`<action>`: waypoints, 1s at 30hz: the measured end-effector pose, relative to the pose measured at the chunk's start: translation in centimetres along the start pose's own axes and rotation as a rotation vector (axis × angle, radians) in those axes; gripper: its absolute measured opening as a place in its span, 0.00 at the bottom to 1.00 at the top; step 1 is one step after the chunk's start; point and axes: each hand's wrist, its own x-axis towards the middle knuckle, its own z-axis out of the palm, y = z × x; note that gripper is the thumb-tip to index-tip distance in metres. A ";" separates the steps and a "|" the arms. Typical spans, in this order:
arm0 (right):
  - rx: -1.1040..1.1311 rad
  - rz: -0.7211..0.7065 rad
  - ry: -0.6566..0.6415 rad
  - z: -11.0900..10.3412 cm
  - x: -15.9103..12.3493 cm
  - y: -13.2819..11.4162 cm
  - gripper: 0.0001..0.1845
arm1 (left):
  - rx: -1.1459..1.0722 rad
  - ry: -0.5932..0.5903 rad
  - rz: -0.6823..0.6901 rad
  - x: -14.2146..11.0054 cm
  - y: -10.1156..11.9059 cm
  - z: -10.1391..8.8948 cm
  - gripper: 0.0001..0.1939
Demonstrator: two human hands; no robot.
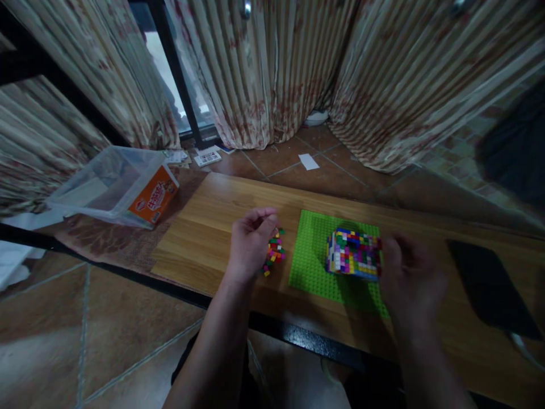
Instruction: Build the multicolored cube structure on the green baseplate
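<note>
Bare forearms (215, 346) are nearest. The brick model (351, 254) sits on the green baseplate (307, 250), just beside the blurred right hand (409, 275), whose finger state one cannot tell; the left hand (250, 241) presses thumb and fingertips together near loose bricks (275, 253).

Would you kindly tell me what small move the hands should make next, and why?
Perhaps the left hand should pinch one from the loose bricks, since it is right beside them, while the blurred right hand is at the right end of the brick model on the green board. Whether either hand holds anything is unclear.
</note>
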 end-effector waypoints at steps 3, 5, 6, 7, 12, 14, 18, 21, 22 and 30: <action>0.078 -0.129 0.078 -0.4 -1.7 -2.0 0.19 | -0.028 0.078 0.058 0.4 0.7 -1.0 0.10; 0.161 -0.254 0.001 -0.1 -3.5 -3.4 0.13 | -0.031 0.118 0.078 0.5 1.2 -1.6 0.09; 0.191 -0.337 -0.080 0.4 -4.5 -4.1 0.10 | -0.030 0.132 0.085 0.6 1.3 -1.8 0.09; 0.203 -0.426 -0.203 0.9 -5.6 -4.7 0.08 | -0.028 0.140 0.090 0.7 1.4 -2.0 0.08; 0.226 -0.601 -0.445 4.9 -10.1 -6.1 0.08 | -0.027 0.143 0.080 0.7 1.7 -2.3 0.06; 0.144 -0.609 -0.424 6.1 -10.8 -6.0 0.10 | -0.033 0.135 0.078 0.7 1.7 -2.3 0.06; -0.019 -0.625 -0.411 7.3 -11.2 -5.7 0.10 | -0.045 0.113 0.080 0.6 1.8 -2.6 0.06; -0.068 -0.650 -0.422 7.6 -11.3 -5.8 0.09 | -0.049 0.110 0.079 0.5 1.9 -2.9 0.06; -0.069 -0.655 -0.422 7.7 -11.3 -5.8 0.08 | -0.049 0.111 0.080 0.5 1.9 -3.0 0.06; 0.281 -0.524 -0.431 5.7 -9.8 -6.8 0.06 | -0.048 0.121 0.061 0.6 2.0 -3.1 0.07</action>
